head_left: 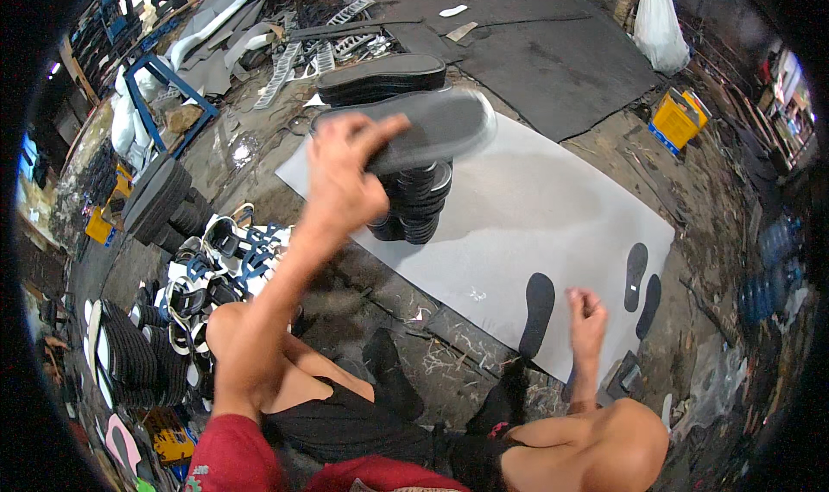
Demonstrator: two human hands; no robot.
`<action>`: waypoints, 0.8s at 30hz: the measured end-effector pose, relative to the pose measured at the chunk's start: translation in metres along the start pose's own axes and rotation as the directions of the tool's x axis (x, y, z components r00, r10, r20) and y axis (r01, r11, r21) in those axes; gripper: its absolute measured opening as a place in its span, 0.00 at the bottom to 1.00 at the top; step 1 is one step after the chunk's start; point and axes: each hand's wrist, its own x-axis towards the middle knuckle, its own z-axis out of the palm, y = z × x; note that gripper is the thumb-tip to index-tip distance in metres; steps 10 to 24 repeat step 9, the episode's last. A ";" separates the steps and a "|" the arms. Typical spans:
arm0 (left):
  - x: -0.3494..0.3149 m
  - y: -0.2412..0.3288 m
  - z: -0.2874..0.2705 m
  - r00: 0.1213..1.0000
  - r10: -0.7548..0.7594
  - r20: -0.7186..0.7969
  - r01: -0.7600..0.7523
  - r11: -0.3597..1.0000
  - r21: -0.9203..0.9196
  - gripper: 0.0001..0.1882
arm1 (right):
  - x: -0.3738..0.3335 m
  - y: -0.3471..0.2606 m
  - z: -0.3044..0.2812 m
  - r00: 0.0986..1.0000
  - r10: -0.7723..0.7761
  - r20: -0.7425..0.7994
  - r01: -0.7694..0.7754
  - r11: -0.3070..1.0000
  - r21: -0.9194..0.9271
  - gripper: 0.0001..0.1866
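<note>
My left hand (345,177) reaches out over a tall stack of dark shoe soles (416,203), closed on the end of a grey shoe sole (440,129) with a pale rim. That sole lies level across the top of the stack and is slightly blurred; whether it rests there I cannot tell. Behind it are more thick black soles (382,76). My right hand (589,321) hovers by the white sheet's near right part, its fingers curled in with nothing visible in them. Just left of it a black insole (538,313) lies flat on the sheet.
Two more insoles, one grey (635,276) and one black (649,306), lie on the white sheet (509,198) at right. Strappy sandals (229,263) and stacked soles (129,354) crowd my left side. A yellow container (678,121) and a white bag (660,30) stand far right.
</note>
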 end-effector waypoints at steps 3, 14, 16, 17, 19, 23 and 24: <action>0.048 -0.064 -0.023 0.994 0.066 0.091 -0.074 0.994 0.085 0.45 | 0.003 -0.140 -0.047 0.967 -0.253 0.033 0.242 0.951 0.190 0.09; 0.065 -0.106 -0.001 0.936 -0.007 0.351 0.031 0.997 -0.064 0.45 | -0.062 -0.253 -0.151 0.786 -0.588 -0.190 0.604 0.664 0.441 0.45; 0.065 -0.106 -0.001 0.936 -0.007 0.351 0.031 0.997 -0.064 0.45 | -0.062 -0.253 -0.151 0.786 -0.588 -0.190 0.604 0.664 0.441 0.45; 0.065 -0.106 -0.001 0.936 -0.007 0.351 0.031 0.997 -0.064 0.45 | -0.062 -0.253 -0.151 0.786 -0.588 -0.190 0.604 0.664 0.441 0.45; 0.065 -0.106 -0.001 0.936 -0.007 0.351 0.031 0.997 -0.064 0.45 | -0.062 -0.253 -0.151 0.786 -0.588 -0.190 0.604 0.664 0.441 0.45; 0.065 -0.106 -0.001 0.936 -0.007 0.351 0.031 0.997 -0.064 0.45 | -0.062 -0.253 -0.151 0.786 -0.588 -0.190 0.604 0.664 0.441 0.45; 0.065 -0.106 -0.001 0.936 -0.007 0.351 0.031 0.997 -0.064 0.45 | -0.062 -0.253 -0.151 0.786 -0.588 -0.190 0.604 0.664 0.441 0.45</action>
